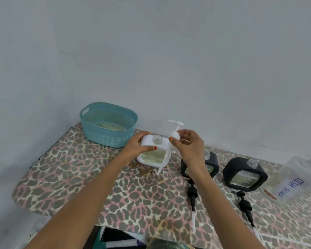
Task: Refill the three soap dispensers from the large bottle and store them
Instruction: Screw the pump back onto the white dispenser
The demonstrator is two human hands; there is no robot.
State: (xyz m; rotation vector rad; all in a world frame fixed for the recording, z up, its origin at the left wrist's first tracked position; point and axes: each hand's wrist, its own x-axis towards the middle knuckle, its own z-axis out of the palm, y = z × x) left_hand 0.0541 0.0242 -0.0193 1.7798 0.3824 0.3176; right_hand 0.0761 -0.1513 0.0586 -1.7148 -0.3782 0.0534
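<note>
My left hand (139, 147) grips the white dispenser (153, 153); my right hand (188, 147) pinches its pump (174, 130), lifted out. Probably recapping: tube must enter the open neck.

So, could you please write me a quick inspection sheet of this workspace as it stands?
Surface: leopard-print padded board, stained near the middle.
Job's things: white square dispenser, neck open, in left hand; white pump in right hand; two black square dispensers open; two black pumps lying flat; clear "DISH SOAP" bottle; teal plastic basket.
Clutter: nothing seen on the board.
Fingers: both hands gripping.
Cables: nothing seen.
Surroundings: plain grey wall.
</note>
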